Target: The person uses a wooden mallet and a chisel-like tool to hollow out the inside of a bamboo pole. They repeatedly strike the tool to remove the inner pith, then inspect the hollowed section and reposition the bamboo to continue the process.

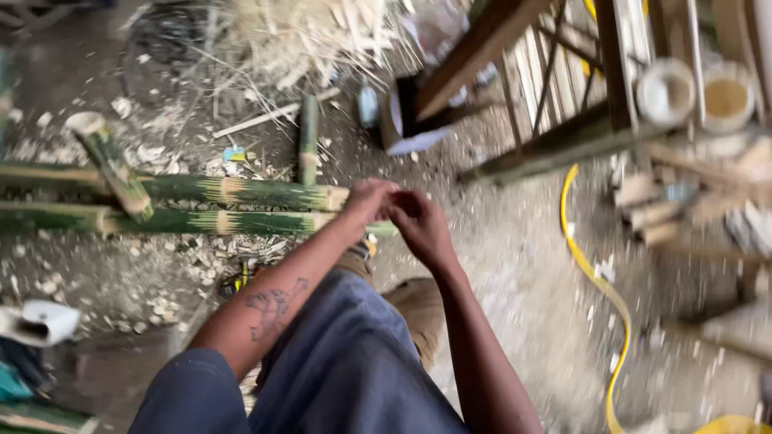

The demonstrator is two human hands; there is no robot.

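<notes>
My left hand (pixel 368 199) and my right hand (pixel 420 225) meet in front of me, fingers curled together above the ends of two long green bamboo poles (pixel 241 193). The frame is blurred, so I cannot tell if anything small sits between the fingers. The poles lie side by side on the dirt floor and run off to the left. A shorter bamboo piece (pixel 117 169) rests tilted across them. My knee in blue cloth (pixel 346 354) is below the hands.
A yellow hose (pixel 591 273) snakes across the floor at the right. A wooden frame (pixel 547 88) with slats stands at the back right, with two round containers (pixel 696 92) on it. Bamboo shavings (pixel 289 32) pile at the back. Cut wood pieces (pixel 651 205) lie at the right.
</notes>
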